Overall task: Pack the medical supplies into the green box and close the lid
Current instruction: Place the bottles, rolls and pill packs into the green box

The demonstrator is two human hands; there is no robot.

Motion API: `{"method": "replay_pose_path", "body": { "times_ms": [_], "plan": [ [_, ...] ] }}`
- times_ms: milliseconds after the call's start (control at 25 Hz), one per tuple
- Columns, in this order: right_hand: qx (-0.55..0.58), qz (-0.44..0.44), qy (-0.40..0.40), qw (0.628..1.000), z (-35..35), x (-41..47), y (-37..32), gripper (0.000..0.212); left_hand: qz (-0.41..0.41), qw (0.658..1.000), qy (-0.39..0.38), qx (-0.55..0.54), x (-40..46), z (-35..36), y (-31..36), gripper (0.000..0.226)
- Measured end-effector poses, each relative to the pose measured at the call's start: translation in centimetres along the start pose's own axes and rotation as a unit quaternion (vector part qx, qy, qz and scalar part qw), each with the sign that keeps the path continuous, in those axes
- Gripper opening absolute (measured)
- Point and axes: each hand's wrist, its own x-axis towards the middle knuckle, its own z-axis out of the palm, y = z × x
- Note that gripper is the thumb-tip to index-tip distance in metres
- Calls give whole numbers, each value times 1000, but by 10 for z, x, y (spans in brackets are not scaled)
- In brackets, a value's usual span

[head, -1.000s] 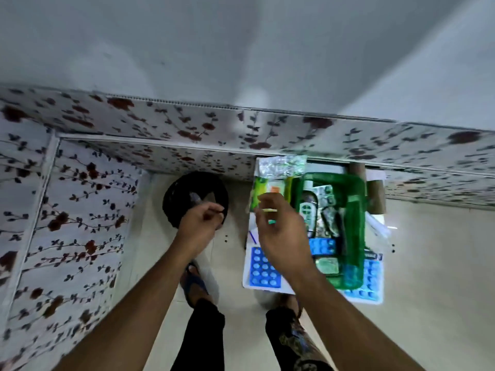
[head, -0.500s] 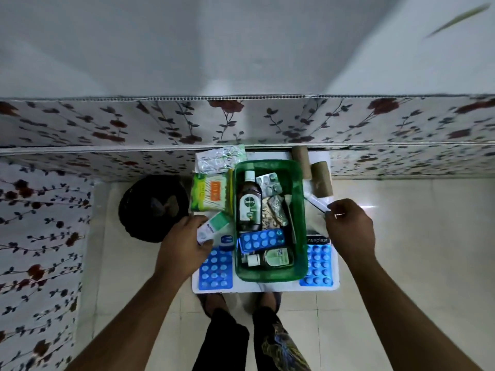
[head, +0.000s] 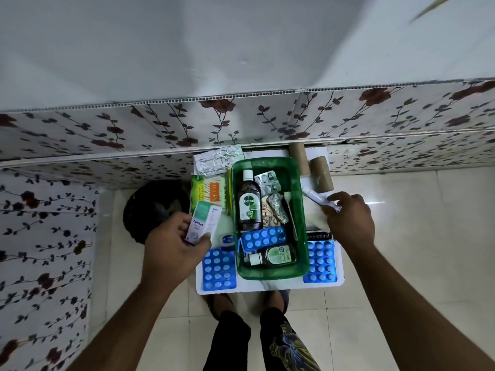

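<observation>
On a small white table (head: 270,286), sitting open and lidless: green box (head: 302,210), already holding a Dettol bottle (head: 249,202), silver pill strips (head: 267,180), a blue blister pack (head: 263,236) and a smaller bottle (head: 276,255) lying flat. Left of the box, left hand (head: 171,247) pinching a white-and-green Optibex carton (head: 203,220) between thumb and fingers. Right of the box, right hand (head: 351,218) curling around the end of a white tube (head: 316,196). Lying beside the box: two more blue blister packs (head: 218,269), a cotton swab pack (head: 210,192), two brown rolls (head: 320,174).
</observation>
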Motion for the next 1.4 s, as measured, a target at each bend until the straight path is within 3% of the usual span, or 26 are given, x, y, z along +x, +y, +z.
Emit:
{"method": "replay_pose_path", "body": {
  "times_ms": [160,320,480,640,800,1000,1080,1160,1280,1400],
  "plan": [
    [1,-13,-5,1000,0,7,0,24,30,998,0,-47,5,3,74,26],
    [-18,-34,-27,999,-2,13,2,23,6,995,-83,56,32,55,126,31],
    [-21,-36,-55,998,-7,14,6,15,-57,994,-69,57,54,102,123,34],
    [-16,-20,-62,998,-11,7,13,15,-25,994,-100,29,47,122,119,22],
    [16,1,-56,998,-15,-3,12,11,-26,992,-121,-5,47,119,119,25],
    [178,39,8,983,-37,-23,-17,15,2,977,-212,21,50,101,120,33],
    [252,20,29,967,-49,-41,-46,17,28,981,-189,21,48,80,122,36],
    [252,-30,27,967,-48,-57,-77,19,28,992,-111,-46,46,52,114,33],
    [108,-117,14,987,-21,-61,-114,21,-25,989,7,-147,48,21,78,21],
    [-48,-182,2,982,10,-47,-128,23,-74,988,27,-133,52,11,38,20]
  ]
}}
